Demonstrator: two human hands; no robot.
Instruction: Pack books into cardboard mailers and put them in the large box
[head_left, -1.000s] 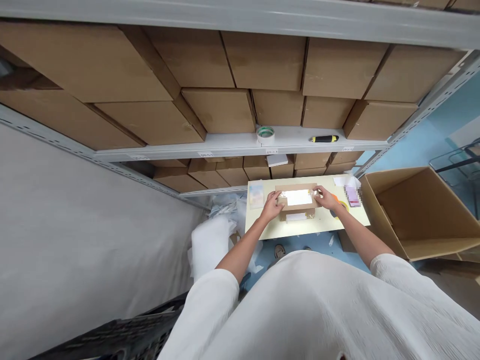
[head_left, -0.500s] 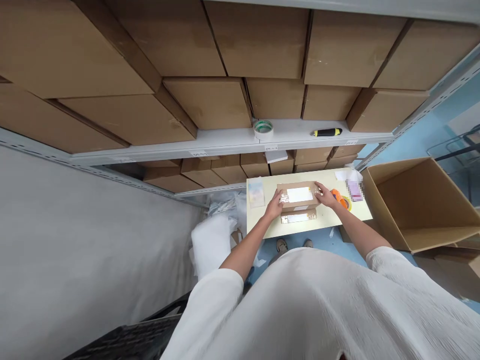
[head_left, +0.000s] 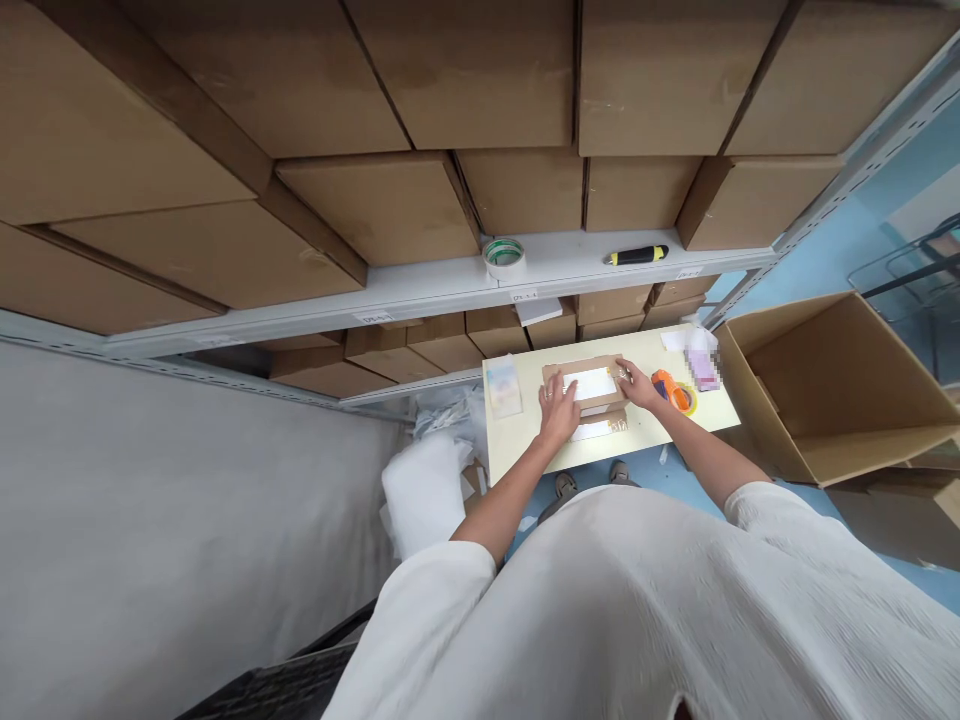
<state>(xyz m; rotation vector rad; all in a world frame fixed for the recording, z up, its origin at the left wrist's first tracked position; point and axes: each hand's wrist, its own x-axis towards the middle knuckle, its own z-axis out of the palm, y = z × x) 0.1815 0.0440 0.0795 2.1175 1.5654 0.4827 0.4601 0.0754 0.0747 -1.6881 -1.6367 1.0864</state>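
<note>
On the cream table (head_left: pixel 517 440) lies a small cardboard box (head_left: pixel 611 405) with a white label (head_left: pixel 592 383) and shiny clear tape on top. My left hand (head_left: pixel 559 410) rests over the box's left part, fingers spread and touching the label. At the opposite end, my right hand (head_left: pixel 637 387) grips the box's right edge between thumb and fingers. Just in front sits a second taped cardboard piece (head_left: pixel 616 424) with a white label; whether it joins the box I cannot tell. Beside my right hand is an orange tape dispenser (head_left: pixel 664 384) with a yellow tape roll (head_left: pixel 687 400).
Shelves of cardboard boxes (head_left: pixel 525 190) rise behind the table. A tape roll (head_left: pixel 504 258) and a utility knife (head_left: pixel 637 256) lie on the shelf edge. A large open carton (head_left: pixel 772 440) stands right; white wrapping (head_left: pixel 424 495) lies left. A printed packet (head_left: pixel 504 386) is on the table.
My left hand has moved from the box's left end onto its top, fingers now spread over the label. My right hand stays at the right end. The view has shifted slightly.
</note>
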